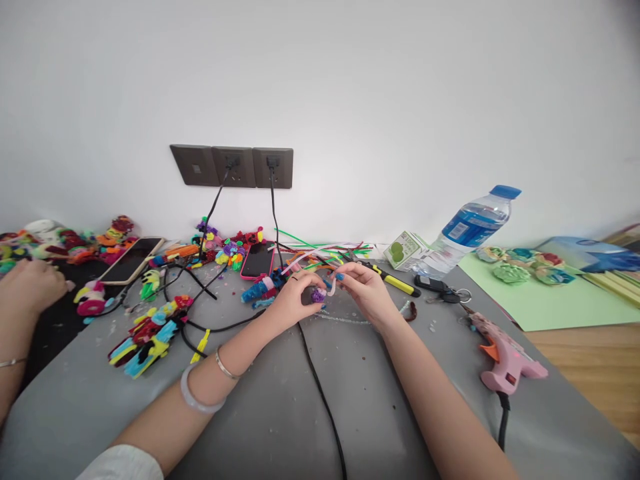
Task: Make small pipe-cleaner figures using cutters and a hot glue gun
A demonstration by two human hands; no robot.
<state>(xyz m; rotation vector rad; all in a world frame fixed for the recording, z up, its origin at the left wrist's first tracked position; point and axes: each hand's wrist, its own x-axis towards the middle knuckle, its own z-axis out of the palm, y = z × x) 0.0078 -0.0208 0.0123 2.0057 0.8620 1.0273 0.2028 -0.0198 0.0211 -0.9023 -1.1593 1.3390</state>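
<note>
Near the middle of the table my two hands come close together. My left hand [293, 301] pinches a small purple fuzzy piece [318, 295], which looks like coiled pipe cleaner. Between thumb and finger, my right hand [365, 293] grips a pale pink-white pipe cleaner [332, 288] with a curled end. Whether this strip is joined to the purple piece I cannot tell. Just behind my left hand lies a blue fuzzy figure [257, 291]. A silvery tinsel strip [345, 320] curves on the table below my hands, and yellow-handled pliers [397, 283] rest behind my right hand.
Black cables [320, 393] run across the grey table [260, 413]. A pink glue gun [507, 363], car keys [445, 291] and a tilted water bottle [467, 230] are on the right. Colourful pipe-cleaner figures [150, 337] and phones [133, 260] lie left. Another person's hand [33, 287] is at far left.
</note>
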